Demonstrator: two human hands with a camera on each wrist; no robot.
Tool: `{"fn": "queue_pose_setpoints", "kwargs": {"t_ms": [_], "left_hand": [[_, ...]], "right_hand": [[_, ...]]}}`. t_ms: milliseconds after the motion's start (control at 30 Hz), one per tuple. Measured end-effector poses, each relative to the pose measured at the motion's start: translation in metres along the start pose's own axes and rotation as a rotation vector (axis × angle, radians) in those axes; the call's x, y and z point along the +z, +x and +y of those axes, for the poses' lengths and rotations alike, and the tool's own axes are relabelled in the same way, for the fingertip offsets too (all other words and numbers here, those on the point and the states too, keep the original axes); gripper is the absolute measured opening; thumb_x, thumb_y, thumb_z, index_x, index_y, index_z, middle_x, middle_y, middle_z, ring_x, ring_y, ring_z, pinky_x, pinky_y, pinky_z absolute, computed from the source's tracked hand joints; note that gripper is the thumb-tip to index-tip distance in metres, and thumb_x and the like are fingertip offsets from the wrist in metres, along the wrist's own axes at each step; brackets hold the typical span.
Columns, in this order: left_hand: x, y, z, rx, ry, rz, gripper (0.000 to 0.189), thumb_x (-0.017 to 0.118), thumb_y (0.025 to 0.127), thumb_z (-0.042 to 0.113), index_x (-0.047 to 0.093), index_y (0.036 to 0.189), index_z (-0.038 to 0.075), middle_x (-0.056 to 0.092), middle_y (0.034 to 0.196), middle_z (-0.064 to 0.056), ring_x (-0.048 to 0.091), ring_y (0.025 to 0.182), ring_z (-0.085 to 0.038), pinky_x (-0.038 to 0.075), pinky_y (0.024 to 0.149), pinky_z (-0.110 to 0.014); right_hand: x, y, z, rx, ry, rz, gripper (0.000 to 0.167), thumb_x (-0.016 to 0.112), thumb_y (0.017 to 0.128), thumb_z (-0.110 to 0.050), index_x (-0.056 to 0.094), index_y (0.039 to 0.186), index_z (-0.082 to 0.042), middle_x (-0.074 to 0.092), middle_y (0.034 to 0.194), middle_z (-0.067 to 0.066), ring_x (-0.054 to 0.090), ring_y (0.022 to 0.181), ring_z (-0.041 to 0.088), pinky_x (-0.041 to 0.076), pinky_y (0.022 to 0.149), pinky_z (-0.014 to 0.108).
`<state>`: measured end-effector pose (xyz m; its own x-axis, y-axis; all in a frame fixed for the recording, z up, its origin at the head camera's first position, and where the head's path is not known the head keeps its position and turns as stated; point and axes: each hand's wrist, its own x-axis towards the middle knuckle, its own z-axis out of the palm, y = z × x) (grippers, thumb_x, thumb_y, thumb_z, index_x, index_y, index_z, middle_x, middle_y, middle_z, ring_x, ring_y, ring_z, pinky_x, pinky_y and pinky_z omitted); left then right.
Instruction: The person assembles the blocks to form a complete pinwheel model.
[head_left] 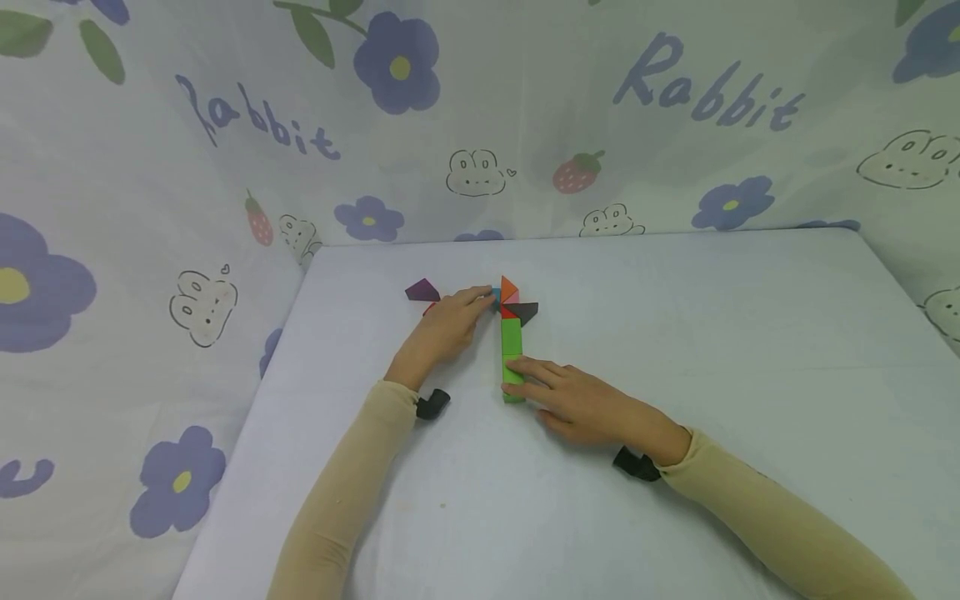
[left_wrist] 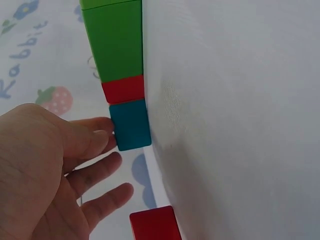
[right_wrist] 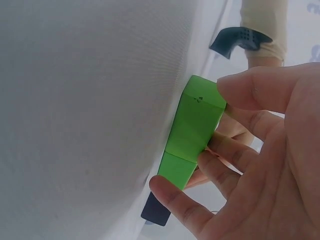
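Note:
My left hand reaches over the table with its fingers fairly straight. Its fingertips are at the side of a blue block, and its other fingers are spread apart in the left wrist view. My right hand lies along two green blocks set end to end, its extended fingertips touching the nearer one. In the right wrist view, the thumb overlaps the near end of the green blocks. Above the green column sit a red piece, a dark grey piece, a pink piece and an orange triangle.
A purple block lies beyond my left hand, with a red block beside it, mostly hidden by that hand in the head view. White cloth covers the table. A printed curtain rises at the back and sides.

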<state>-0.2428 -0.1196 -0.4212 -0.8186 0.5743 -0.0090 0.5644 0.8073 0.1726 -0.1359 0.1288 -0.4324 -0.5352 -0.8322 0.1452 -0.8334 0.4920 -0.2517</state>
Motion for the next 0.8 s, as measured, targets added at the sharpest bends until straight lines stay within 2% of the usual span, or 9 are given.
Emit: {"fn": "queue_pose_setpoints", "kwargs": {"t_ms": [200,300,400,533,633,700,800], "left_hand": [[-0.002,-0.002,-0.001,-0.009,-0.024,-0.002,0.047,0.046,0.102,0.006,0.044,0.148,0.011,0.037,0.157,-0.004,0.037,0.144,-0.025,0.033,0.118,-0.044],[-0.014,-0.004,-0.007,-0.021,-0.066,0.008,0.047,0.045,0.102,0.006,0.042,0.149,0.011,0.034,0.158,-0.005,0.035,0.145,-0.026,0.031,0.119,-0.043],[-0.032,-0.011,-0.024,-0.073,-0.121,0.046,0.047,0.043,0.102,0.006,0.041,0.149,0.01,0.035,0.157,-0.005,0.032,0.146,-0.026,0.027,0.121,-0.042],[-0.048,-0.024,-0.055,-0.173,-0.184,0.111,0.044,0.042,0.102,0.005,0.044,0.146,0.006,0.041,0.154,-0.01,0.033,0.145,-0.028,0.026,0.121,-0.044],[-0.049,-0.032,-0.076,-0.224,-0.219,0.141,0.041,0.042,0.102,0.003,0.05,0.142,0.003,0.046,0.149,-0.014,0.037,0.142,-0.031,0.028,0.12,-0.046],[-0.046,-0.034,-0.087,-0.23,-0.223,0.146,0.039,0.042,0.101,0.001,0.054,0.138,0.001,0.049,0.145,-0.016,0.041,0.139,-0.034,0.031,0.118,-0.048],[-0.037,-0.035,-0.098,-0.231,-0.23,0.116,0.037,0.041,0.101,0.001,0.057,0.134,0.001,0.052,0.141,-0.019,0.044,0.136,-0.037,0.033,0.116,-0.05]], "right_hand": [[0.001,0.001,0.0,-0.015,0.001,0.027,0.056,0.065,0.091,-0.01,0.048,0.143,-0.019,0.038,0.154,0.008,0.042,0.139,0.025,0.054,0.091,0.042],[0.001,0.001,0.001,-0.014,-0.002,0.028,0.056,0.066,0.091,-0.01,0.048,0.143,-0.018,0.037,0.154,0.008,0.042,0.139,0.026,0.054,0.09,0.042],[0.0,0.001,0.0,-0.002,-0.001,0.015,0.056,0.065,0.092,-0.011,0.047,0.144,-0.019,0.036,0.155,0.007,0.04,0.14,0.025,0.054,0.091,0.042],[0.0,0.002,0.001,0.002,0.001,0.005,0.055,0.063,0.093,-0.012,0.047,0.145,-0.02,0.036,0.155,0.006,0.04,0.14,0.025,0.053,0.092,0.041],[0.001,0.002,0.001,-0.003,0.004,0.013,0.055,0.064,0.092,-0.011,0.047,0.144,-0.019,0.037,0.155,0.007,0.041,0.14,0.026,0.054,0.091,0.041],[0.002,0.002,0.001,0.001,0.007,0.015,0.055,0.065,0.092,-0.011,0.048,0.144,-0.019,0.037,0.154,0.007,0.041,0.14,0.026,0.054,0.091,0.042],[0.002,0.002,0.0,0.009,0.015,0.011,0.055,0.065,0.092,-0.011,0.048,0.144,-0.019,0.037,0.155,0.007,0.041,0.14,0.026,0.054,0.091,0.042]]}}
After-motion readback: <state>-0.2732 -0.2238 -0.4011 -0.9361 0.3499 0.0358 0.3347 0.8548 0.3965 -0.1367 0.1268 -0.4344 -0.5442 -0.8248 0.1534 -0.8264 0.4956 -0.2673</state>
